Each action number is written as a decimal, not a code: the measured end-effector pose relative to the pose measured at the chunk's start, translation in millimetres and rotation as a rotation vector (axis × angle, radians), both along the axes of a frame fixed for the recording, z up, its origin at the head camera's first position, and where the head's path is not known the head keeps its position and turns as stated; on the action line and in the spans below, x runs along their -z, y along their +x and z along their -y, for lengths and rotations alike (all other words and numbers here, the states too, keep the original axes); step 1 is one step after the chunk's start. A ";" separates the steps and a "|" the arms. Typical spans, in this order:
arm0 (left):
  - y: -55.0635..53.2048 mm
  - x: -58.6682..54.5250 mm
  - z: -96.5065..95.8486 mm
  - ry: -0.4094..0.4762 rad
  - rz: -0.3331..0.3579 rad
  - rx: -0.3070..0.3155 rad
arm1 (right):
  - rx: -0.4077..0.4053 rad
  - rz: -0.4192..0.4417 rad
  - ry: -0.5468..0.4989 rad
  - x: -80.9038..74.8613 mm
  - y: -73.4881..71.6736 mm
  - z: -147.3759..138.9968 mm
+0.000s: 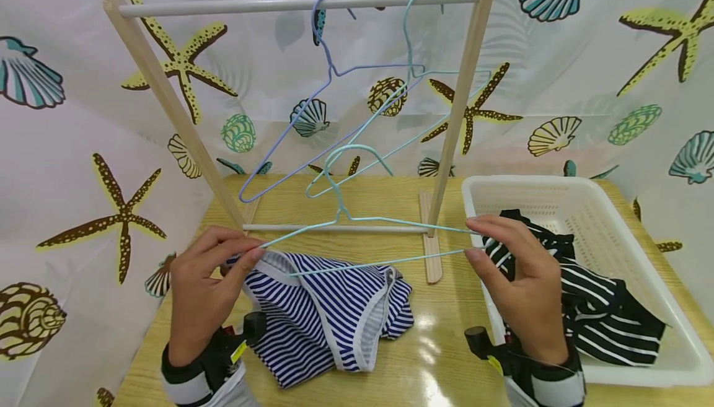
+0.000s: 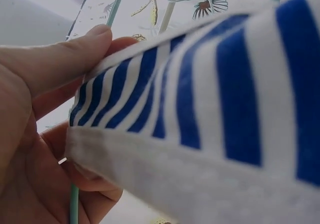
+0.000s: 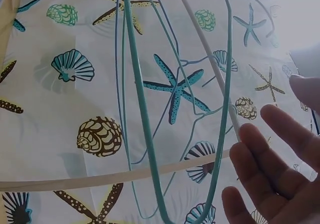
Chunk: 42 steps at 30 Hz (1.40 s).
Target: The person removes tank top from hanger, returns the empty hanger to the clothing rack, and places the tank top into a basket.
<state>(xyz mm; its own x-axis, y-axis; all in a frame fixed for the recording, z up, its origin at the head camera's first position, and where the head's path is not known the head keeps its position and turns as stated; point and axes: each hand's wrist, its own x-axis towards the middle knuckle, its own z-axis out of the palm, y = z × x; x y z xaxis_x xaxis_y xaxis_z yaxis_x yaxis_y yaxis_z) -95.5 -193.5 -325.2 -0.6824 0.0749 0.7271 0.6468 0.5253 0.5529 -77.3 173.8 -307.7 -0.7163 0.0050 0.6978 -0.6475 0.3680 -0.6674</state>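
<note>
A mint-green hanger [image 1: 368, 218] is held level in front of me, its hook up. My left hand [image 1: 206, 271] pinches its left end together with a strap of a blue-and-white striped tank top [image 1: 346, 308]. The hanger's lower bar disappears into the tank top at the left. In the left wrist view the grey-trimmed strap [image 2: 115, 149] lies across the fingers, under the thumb. My right hand [image 1: 519, 277] is at the hanger's other end, thumb and forefinger spread on either side of it. The right wrist view shows those fingers [image 3: 260, 159] loosely extended beside the green wire.
A wooden rack [image 1: 465, 97] stands behind; a blue hanger [image 1: 290, 125] and another green hanger [image 1: 385, 106] hang from its white rail [image 1: 240, 6]. At right, a white basket [image 1: 586, 193] contains black-and-white striped clothes [image 1: 602, 314]. Everything stands on a wooden table [image 1: 446, 345].
</note>
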 end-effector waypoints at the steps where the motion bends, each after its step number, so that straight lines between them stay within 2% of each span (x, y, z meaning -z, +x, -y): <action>1: -0.2 0.4 -0.8 -0.007 -0.001 0.015 | 0.013 0.009 0.037 2.3 -1.0 -0.6; 6: -2.0 1.4 -6.3 -0.037 -0.012 0.083 | -0.008 0.024 0.146 13.6 -5.8 -1.5; 11: -2.2 -0.2 -12.7 -0.044 0.007 0.108 | -0.038 0.027 0.154 18.0 -7.2 1.7; 20: -0.7 -2.6 -13.2 -0.113 0.053 0.117 | 0.062 0.040 0.134 17.1 -6.1 0.7; 30: 1.5 -4.5 -4.8 -0.174 0.136 0.068 | 0.128 0.040 0.129 12.9 -4.8 -11.1; 39: 0.5 -1.7 0.2 -0.164 0.138 0.017 | 0.171 0.085 0.136 8.8 -1.6 -24.7; 42: 0.9 -1.4 1.0 -0.167 0.142 0.006 | 0.163 0.083 0.132 8.2 -1.2 -27.3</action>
